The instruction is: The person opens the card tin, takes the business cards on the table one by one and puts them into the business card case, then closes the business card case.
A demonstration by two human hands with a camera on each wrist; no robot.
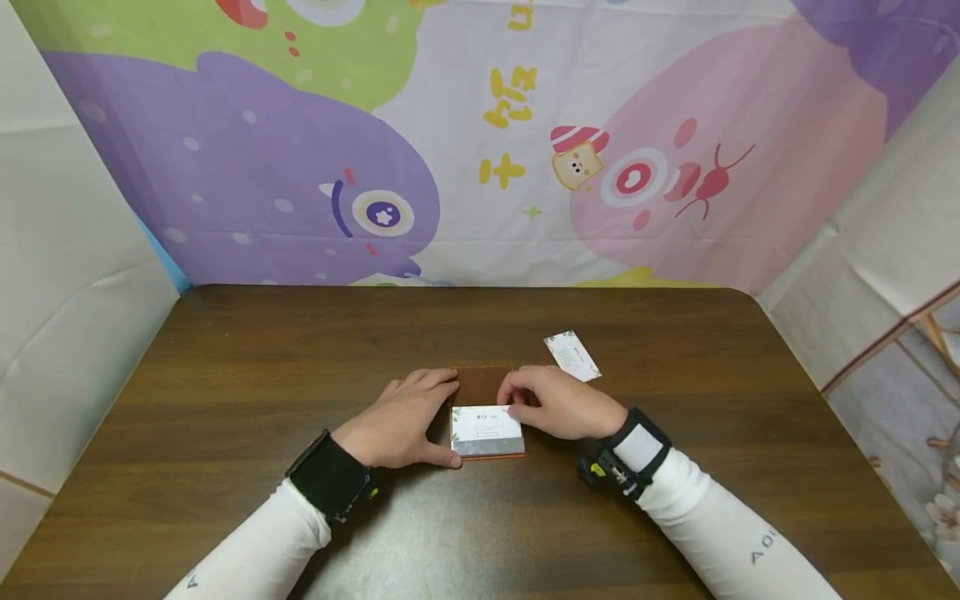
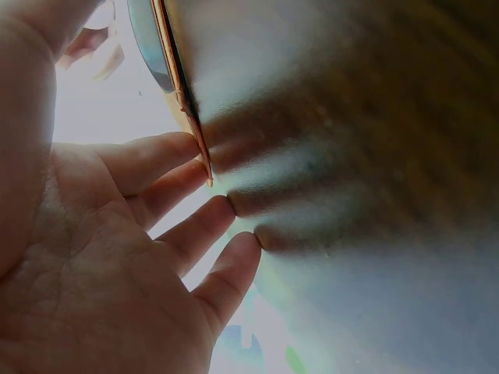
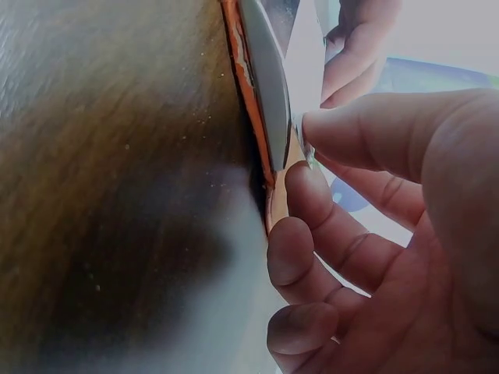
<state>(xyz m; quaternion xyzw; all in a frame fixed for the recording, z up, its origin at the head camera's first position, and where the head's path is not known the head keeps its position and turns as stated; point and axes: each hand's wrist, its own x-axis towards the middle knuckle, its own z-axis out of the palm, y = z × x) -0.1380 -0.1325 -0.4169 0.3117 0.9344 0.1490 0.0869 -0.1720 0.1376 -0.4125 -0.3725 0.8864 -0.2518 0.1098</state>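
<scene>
A brown card holder (image 1: 484,383) lies unfolded on the table, a grey band across its lower half. Behind that band sits a white card (image 1: 480,422) with leaf-decorated corners and small print. At the card's upper right, my right hand (image 1: 562,403) pinches its edge; in the right wrist view the thumb (image 3: 351,132) lies against the white sheet. My left hand (image 1: 401,421) rests at the holder's left side, thumb by the lower corner, other fingers along the upper edge. The left wrist view shows those fingers (image 2: 168,160) extended, with tips touching the holder's edge and tabletop.
Another white card (image 1: 573,356) with leafy corners lies on the wooden table (image 1: 247,367), just beyond my right hand. A cartoon-printed cloth (image 1: 480,225) hangs behind the table's far edge. Pale panels (image 1: 75,275) stand at the sides.
</scene>
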